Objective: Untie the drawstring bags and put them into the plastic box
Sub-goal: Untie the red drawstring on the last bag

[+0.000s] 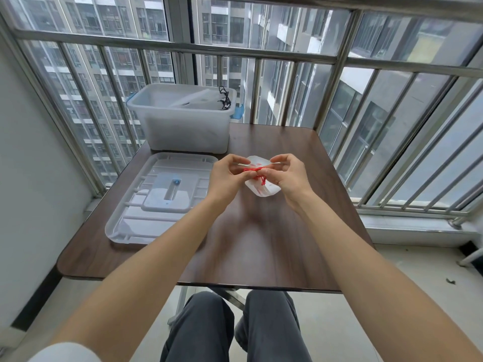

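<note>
A small white drawstring bag (266,190) with a red cord (253,169) is held just above the middle of the table. My left hand (226,176) pinches the red cord on its left side. My right hand (288,175) pinches the cord on its right side, and a red loop hangs between the fingers. At the table's far left stands the translucent plastic box (183,131). Inside it lies a white bag (198,100) with a black cord (225,98) draped over the right rim.
The box's clear lid (146,205) lies upside down on the left half of the dark wooden table (261,252). Metal window railings (261,52) run behind and to the right of the table. My legs show under the table's near edge.
</note>
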`<state>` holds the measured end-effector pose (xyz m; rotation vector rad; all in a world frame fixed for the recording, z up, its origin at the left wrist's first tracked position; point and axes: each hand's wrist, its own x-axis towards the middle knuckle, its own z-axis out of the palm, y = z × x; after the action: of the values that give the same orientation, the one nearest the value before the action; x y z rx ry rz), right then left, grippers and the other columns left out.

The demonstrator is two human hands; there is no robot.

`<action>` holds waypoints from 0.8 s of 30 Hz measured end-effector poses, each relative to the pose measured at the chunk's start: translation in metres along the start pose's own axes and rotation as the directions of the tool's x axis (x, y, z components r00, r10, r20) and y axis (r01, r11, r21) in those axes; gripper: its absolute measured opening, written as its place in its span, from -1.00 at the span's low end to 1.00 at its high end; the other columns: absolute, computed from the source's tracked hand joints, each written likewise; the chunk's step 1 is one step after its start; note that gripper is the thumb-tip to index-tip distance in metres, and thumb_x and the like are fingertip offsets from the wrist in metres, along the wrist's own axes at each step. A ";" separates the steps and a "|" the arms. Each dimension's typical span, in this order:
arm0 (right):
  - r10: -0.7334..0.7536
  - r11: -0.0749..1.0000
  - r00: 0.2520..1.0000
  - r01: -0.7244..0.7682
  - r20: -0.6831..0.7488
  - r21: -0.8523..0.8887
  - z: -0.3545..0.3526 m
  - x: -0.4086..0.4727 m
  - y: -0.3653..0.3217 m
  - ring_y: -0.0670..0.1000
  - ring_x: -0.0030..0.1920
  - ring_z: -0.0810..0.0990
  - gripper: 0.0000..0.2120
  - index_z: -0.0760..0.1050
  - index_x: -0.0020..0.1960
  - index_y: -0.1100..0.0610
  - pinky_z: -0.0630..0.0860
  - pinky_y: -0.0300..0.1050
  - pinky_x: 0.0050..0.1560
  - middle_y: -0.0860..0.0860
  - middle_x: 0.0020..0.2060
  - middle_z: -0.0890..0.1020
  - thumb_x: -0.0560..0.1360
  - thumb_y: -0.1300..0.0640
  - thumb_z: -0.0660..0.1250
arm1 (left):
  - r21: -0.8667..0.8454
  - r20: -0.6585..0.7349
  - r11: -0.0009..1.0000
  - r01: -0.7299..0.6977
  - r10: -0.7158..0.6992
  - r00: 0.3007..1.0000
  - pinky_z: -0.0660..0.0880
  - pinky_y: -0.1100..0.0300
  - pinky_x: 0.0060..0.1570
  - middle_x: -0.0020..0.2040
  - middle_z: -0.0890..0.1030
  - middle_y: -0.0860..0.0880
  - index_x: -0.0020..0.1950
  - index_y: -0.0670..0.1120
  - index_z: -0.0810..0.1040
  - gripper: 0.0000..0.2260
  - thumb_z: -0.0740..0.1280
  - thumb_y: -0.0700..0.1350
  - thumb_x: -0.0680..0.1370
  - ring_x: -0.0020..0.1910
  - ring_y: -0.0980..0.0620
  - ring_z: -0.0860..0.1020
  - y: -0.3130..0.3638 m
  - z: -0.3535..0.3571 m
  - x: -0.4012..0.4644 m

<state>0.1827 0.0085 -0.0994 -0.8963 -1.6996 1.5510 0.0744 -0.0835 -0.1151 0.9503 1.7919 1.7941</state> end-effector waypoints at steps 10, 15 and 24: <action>-0.191 0.953 0.977 0.161 -0.097 -0.258 0.006 -0.004 -0.003 0.01 -0.16 0.63 -0.73 0.46 -0.12 0.13 0.57 -0.10 -0.06 -0.04 -0.27 0.61 0.29 0.27 0.50 | -0.091 0.048 0.985 0.146 -0.143 0.989 0.45 0.50 -0.36 -0.20 0.61 -0.06 0.06 -0.25 0.55 -0.80 0.41 -0.30 0.44 -0.40 0.31 0.59 0.006 -0.003 0.003; -0.513 0.740 0.858 0.424 -0.030 -0.523 0.013 -0.010 0.003 0.03 -0.21 0.56 -0.87 0.45 -0.11 0.21 0.52 -0.10 -0.13 0.03 -0.25 0.57 0.40 0.37 0.35 | -0.067 0.081 0.977 0.203 -0.198 0.977 0.44 0.48 -0.40 -0.23 0.58 0.01 0.06 -0.21 0.56 -0.82 0.40 -0.25 0.47 -0.29 0.20 0.54 0.012 -0.003 0.003; -0.526 0.671 0.845 0.481 0.095 -0.565 0.011 -0.008 0.006 0.08 -0.19 0.60 -0.93 0.64 -0.16 0.24 0.46 -0.23 -0.12 0.14 -0.16 0.63 0.41 0.32 0.37 | -0.182 0.197 0.907 0.380 -0.345 0.918 0.48 0.43 -0.29 -0.38 0.61 0.07 -0.05 -0.14 0.60 -0.91 0.31 -0.27 0.54 -0.37 0.21 0.53 0.009 -0.009 0.006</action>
<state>0.1787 -0.0038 -0.1069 -0.6479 -2.1685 0.6215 0.0656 -0.0857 -0.1046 0.6061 1.5171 1.5862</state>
